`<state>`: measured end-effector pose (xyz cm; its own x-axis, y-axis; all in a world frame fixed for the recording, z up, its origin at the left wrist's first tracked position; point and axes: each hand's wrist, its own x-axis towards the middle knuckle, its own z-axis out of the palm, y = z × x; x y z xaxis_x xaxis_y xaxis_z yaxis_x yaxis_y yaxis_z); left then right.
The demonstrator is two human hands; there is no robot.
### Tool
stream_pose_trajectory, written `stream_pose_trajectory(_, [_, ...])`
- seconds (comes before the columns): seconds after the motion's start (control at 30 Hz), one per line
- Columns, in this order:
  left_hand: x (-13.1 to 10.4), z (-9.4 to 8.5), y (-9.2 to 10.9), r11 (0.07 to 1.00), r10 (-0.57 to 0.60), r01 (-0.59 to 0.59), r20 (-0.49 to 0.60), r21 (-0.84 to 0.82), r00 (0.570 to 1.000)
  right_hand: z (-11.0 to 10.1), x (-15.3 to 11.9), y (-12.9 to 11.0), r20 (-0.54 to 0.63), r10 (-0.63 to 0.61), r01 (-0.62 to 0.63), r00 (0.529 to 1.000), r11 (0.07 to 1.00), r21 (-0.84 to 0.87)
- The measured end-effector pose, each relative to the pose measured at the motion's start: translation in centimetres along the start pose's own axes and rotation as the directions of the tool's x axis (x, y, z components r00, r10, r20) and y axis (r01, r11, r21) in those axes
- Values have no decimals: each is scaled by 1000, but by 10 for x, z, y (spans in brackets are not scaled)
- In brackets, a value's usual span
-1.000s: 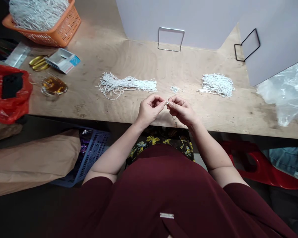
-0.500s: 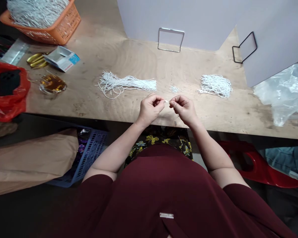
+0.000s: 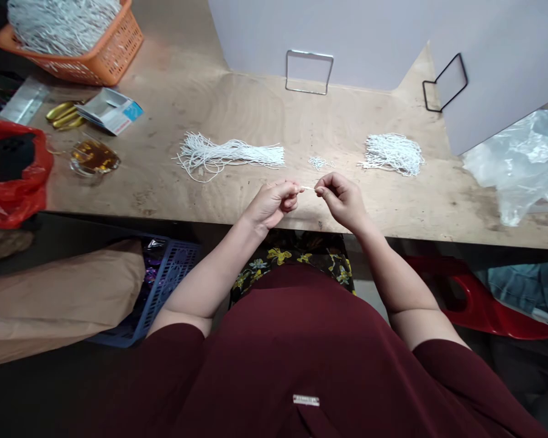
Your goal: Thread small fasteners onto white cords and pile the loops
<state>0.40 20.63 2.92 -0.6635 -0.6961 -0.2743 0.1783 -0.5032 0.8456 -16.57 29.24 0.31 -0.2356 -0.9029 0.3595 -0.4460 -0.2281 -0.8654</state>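
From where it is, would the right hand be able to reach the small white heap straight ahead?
Probably yes: the right hand is close to the small white heap, only bare table between, though it pinches a white string.

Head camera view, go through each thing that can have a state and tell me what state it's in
Left hand: closed, pinching one end of a white cord.
Right hand: closed, pinching the other end.
Cord: held between the hands above the table edge.
Orange basket: full of white cords.
Small box: open.
Long cords: loose bundle, lying flat.
Short cords: heaped.
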Motion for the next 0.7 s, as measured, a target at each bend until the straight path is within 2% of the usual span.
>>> stream_pose_trajectory(0.07, [1,-2,-4,1000,-20,20,27,-18,999,-3,-1,-2,1,-62,61,998,991,-120])
stream_pose_trajectory(0.13, [1,-5,-8,999,-10,9,16,40,1000,-5,-4,-3,28,-104,108,994,971,-212])
stream_pose_trajectory(0.2, [1,-8,-15,980,27,-22,-18,200,999,-6,-9,-2,75,-106,122,992,956,-265])
stream_pose_trajectory(0.23, [1,-10,-19,937,91,-72,-38,341,995,-7,-12,0,97,-92,116,991,952,-282])
stream_pose_trajectory(0.27, [1,-11,-23,853,195,-157,-24,498,981,-8,-15,2,119,-72,104,990,950,-294])
stream_pose_trajectory(0.33, [-1,-11,-32,598,386,-342,114,724,916,-8,-22,4,153,-31,77,988,951,-300])
stream_pose_trajectory(0.4, [-5,-8,-40,355,466,-489,303,797,831,-9,-30,4,168,-3,53,986,955,-292])
stream_pose_trajectory(0.47, [-10,-5,-45,198,478,-586,444,786,758,-12,-36,1,167,14,34,986,959,-282])
stream_pose_trajectory(0.53, [-15,-3,-49,107,473,-653,539,750,697,-17,-43,-2,188,15,39,982,958,-284])
stream_pose_trajectory(0.6, [-19,-1,-51,55,447,-694,604,718,660,-22,-50,-3,263,-11,96,965,945,-311])
stream_pose_trajectory(0.7, [-22,-2,-54,7,336,-706,663,708,669,-32,-61,3,420,-90,272,903,877,-397])
